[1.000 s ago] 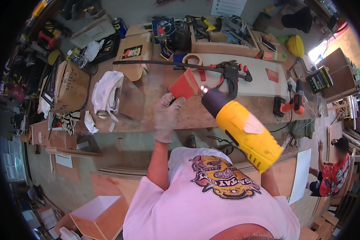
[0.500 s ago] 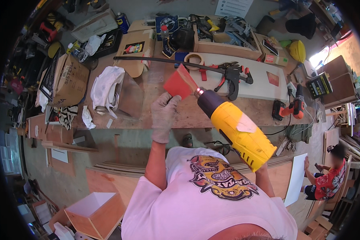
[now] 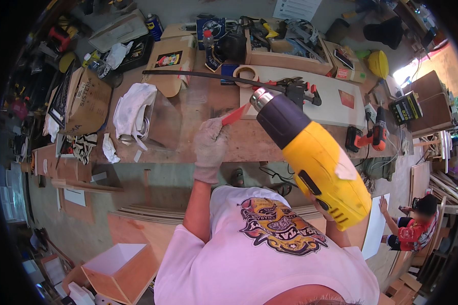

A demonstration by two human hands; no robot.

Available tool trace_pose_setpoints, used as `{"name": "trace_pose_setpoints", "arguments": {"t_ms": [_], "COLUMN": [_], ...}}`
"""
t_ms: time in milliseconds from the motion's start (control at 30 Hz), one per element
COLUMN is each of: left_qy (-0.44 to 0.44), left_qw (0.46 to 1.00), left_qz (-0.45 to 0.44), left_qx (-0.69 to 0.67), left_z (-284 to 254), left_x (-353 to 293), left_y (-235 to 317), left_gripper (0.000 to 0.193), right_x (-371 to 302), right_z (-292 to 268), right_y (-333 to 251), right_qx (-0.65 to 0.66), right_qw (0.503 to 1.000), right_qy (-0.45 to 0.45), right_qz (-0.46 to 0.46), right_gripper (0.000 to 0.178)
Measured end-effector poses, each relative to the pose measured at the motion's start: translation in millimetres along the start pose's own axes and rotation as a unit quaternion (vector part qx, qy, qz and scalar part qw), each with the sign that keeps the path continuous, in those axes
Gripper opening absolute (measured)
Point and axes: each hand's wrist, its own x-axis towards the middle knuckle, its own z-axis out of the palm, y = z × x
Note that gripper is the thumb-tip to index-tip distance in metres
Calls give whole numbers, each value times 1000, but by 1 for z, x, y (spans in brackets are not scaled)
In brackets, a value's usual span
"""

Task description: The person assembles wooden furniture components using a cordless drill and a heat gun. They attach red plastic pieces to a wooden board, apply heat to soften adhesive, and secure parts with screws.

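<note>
My left hand (image 3: pixel 209 147), in a grey work glove, pinches a thin, flat red piece (image 3: pixel 235 115) above the workbench (image 3: pixel 198 140). That piece is seen almost edge-on, so its material is hard to tell. A yellow and black heat gun (image 3: pixel 323 162) is held up in my right hand (image 3: pixel 327 214), which the tool's body mostly hides. Its metal nozzle points up and left, close to the far end of the red piece. Behind the nozzle, a black bar clamp (image 3: pixel 296 90) lies across a pale board (image 3: pixel 336 112), beside a roll of tape (image 3: pixel 245 75).
A cordless drill (image 3: pixel 367 134) stands on the bench at right. White cloth (image 3: pixel 135 109) and a cardboard box (image 3: pixel 89 101) sit at left, a wooden tray of tools (image 3: pixel 290 61) at the back. An open wooden box (image 3: pixel 122 269) is lower left. Another person (image 3: pixel 417 223) works beside a white panel.
The red piece has turned from showing its face to nearly edge-on. The heat gun has moved right and looks larger, nearer the camera. The other person's hand has shifted along the white panel.
</note>
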Motion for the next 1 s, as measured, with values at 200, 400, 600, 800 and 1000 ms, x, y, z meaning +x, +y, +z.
{"name": "trace_pose_setpoints", "arguments": {"t_ms": [200,400,600,800,1000], "left_qy": [128,123,53,75,71], "left_qw": [953,966,973,954,925], "left_qz": [178,145,-141,-141,-202], "left_qx": [211,176,-173,-252,-313], "left_z": [-3,-8,0,0,-9], "left_x": [5,8,4,6,9], "left_y": [1,1,34,27,22], "left_gripper": [42,32,5,8,21], "right_x": [5,14,17,20,6], "right_z": [9,26,23,25,22], "right_y": [3,0,-8,-5,-1], "right_qx": [24,-23,-61,-61,-52], "right_qw": [999,999,996,995,996], "right_qy": [24,3,-5,-11,0], "right_qz": [28,-27,-60,-76,-71], "right_gripper": [67,67,68,69,70]}}
